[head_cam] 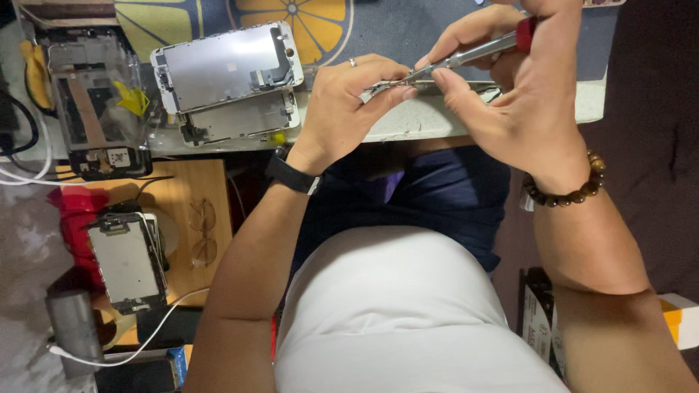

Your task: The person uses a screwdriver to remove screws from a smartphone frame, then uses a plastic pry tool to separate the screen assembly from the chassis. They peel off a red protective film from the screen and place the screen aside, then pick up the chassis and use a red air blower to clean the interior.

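Upper centre of frame: the left hand [342, 109] pinches a thin, flat phone part [437, 86], probably a display frame, edge-on against the bench [408, 120]; its grip is narrow, closed on the part's near edge. The right hand [510, 87] is closed around a red-handled screwdriver [473, 52], tip touching the part. The part looks light, stiff, fragile and best held by its edges. Upper left: two stripped display assemblies [229, 80].
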